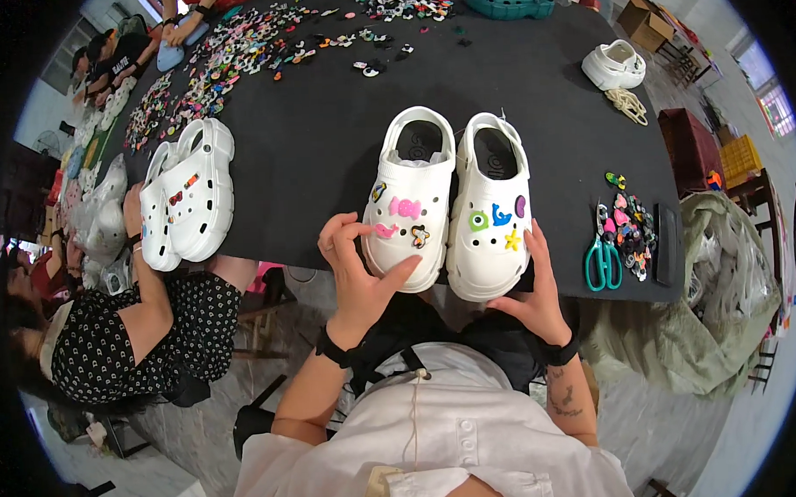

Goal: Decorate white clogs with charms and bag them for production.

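Observation:
Two white clogs stand side by side at the table's near edge, toes toward me. My left hand (353, 266) is closed around the toe of the left clog (416, 179), its thumb on the front and fingers along the outer side. That clog carries a pink candy-shaped charm (404, 208) and several others. My right hand (541, 292) grips the right clog (476, 270) at its outer toe, thumb underneath at the front. On this clog sit a yellow star charm (513, 240), a blue charm (500, 214), a green round one (478, 221) and a purple one (520, 206).
Right of me lie teal-handled scissors (603, 263), a charm pile (634, 227) and a black strip (668, 243). Behind them stands a white clog (613, 64) with cord (627, 104). A person at left (146, 323) holds white clogs (193, 199). Charms (250, 39) spread far left.

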`<control>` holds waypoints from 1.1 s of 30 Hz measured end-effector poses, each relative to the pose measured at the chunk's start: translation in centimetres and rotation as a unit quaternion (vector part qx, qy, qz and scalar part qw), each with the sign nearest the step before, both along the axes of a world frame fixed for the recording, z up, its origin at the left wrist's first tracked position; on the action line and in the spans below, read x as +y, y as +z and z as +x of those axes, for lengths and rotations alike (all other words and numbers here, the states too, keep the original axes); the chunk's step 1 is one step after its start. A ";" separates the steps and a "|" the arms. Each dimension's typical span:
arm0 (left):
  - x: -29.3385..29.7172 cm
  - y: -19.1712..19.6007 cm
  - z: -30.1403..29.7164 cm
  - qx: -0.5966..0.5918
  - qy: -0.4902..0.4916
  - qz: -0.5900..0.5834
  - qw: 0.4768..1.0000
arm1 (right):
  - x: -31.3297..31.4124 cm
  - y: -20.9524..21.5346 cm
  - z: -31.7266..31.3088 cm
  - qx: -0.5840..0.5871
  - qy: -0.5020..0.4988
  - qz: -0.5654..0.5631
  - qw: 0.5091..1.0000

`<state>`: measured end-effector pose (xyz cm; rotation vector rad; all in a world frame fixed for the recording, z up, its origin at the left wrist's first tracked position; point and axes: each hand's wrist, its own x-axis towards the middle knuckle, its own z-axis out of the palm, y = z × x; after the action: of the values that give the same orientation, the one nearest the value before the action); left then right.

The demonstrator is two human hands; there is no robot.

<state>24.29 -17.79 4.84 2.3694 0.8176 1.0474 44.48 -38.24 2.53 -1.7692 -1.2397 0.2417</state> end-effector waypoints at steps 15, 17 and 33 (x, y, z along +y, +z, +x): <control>0.8 2.5 1.5 -0.003 -0.060 -0.055 0.997 | -0.1 -0.1 0.0 -0.023 -0.005 -0.002 1.000; 0.7 2.5 1.5 0.000 -0.056 -0.080 0.995 | -0.1 -0.1 0.0 -0.025 -0.008 -0.001 1.000; -4.4 0.8 2.3 0.095 -0.159 0.216 0.959 | 0.1 3.3 0.2 0.050 -0.049 -0.006 0.998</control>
<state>26.56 -22.15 5.60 2.8791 0.2594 0.9453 44.65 -38.16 5.79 -1.7998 -1.0809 0.2771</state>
